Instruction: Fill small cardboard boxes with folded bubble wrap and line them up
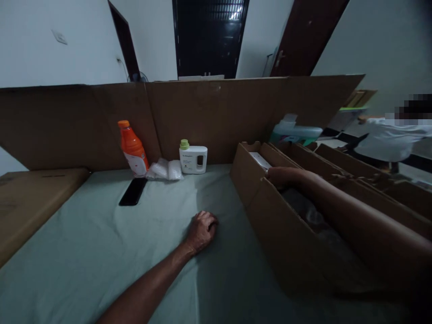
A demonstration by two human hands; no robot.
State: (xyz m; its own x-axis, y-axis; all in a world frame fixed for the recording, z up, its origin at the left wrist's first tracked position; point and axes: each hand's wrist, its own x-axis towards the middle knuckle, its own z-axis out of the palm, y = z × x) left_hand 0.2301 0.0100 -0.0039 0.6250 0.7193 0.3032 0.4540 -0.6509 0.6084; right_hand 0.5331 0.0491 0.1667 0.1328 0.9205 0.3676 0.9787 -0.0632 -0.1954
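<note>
The L hand is lying on the pale green cloth of the worktop, w/ its fingers loosely bent in. I can't tell if it's holding anything. The R hand is sitting at the nearest long cardboard box, w/ the arm lying over the top. The fingers are hiding behind the box edge, so I can't tell if they're gripping. The 2 hands are resting well apart.

A white pack is poking up at the far end of that box, just beside the R hand. Some clear plastic is lying in the box too, under the R arm. More open boxes are standing in a row to the R.

Near the back, an orange bottle is standing, w/ bubble wrap lying btwn it and a white bottle w/ a green cap. A black phone is lying in front of the orange bottle. A big bottle w/ blue-green stuff is showing behind the boxes. A tall cardboard sheet is standing along the back. A brown box is lying on the far L. A person in a white top is showing off to the R.
</note>
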